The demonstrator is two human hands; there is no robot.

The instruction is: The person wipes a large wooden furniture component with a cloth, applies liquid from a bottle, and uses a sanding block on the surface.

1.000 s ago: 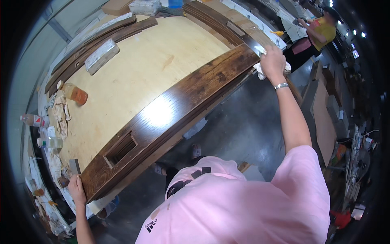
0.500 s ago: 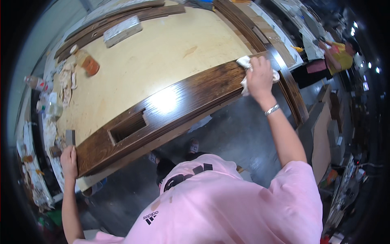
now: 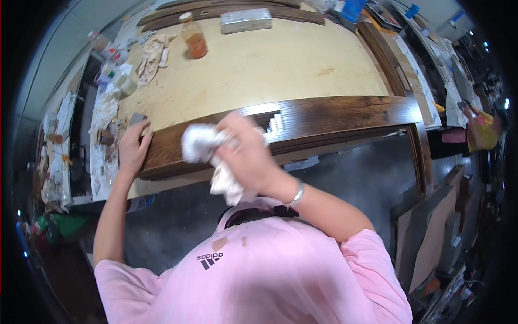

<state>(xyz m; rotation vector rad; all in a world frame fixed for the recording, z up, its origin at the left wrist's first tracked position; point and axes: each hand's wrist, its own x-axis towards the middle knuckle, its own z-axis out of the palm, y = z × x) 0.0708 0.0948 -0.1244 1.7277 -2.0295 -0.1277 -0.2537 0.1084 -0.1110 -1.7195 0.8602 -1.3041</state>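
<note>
A long dark brown wooden board [image 3: 350, 113] with a glossy face lies across the near edge of the table. My left hand [image 3: 133, 148] is closed round the board's left end, thumb on the near side. Just past its fingertips is a small grey block [image 3: 138, 117]; whether they touch it I cannot tell. My right hand [image 3: 251, 154], blurred by motion, grips a crumpled white cloth [image 3: 202, 143] over the left part of the board. Hand and cloth partly cover the rectangular slot in the board; a loose end of the cloth hangs toward me.
On the pale tabletop [image 3: 302, 65] stand a bottle of orange-brown liquid [image 3: 195, 43] and a wrapped silver block [image 3: 246, 20]. More brown boards [image 3: 383, 54] lie behind and right. Stained rags [image 3: 154, 59] are at left. Panels [image 3: 421, 232] lean at right, near another person [image 3: 483, 127].
My right hand has swept the cloth from the board's right end to its left part. My left hand stays at the left end. The whole view has shifted.
</note>
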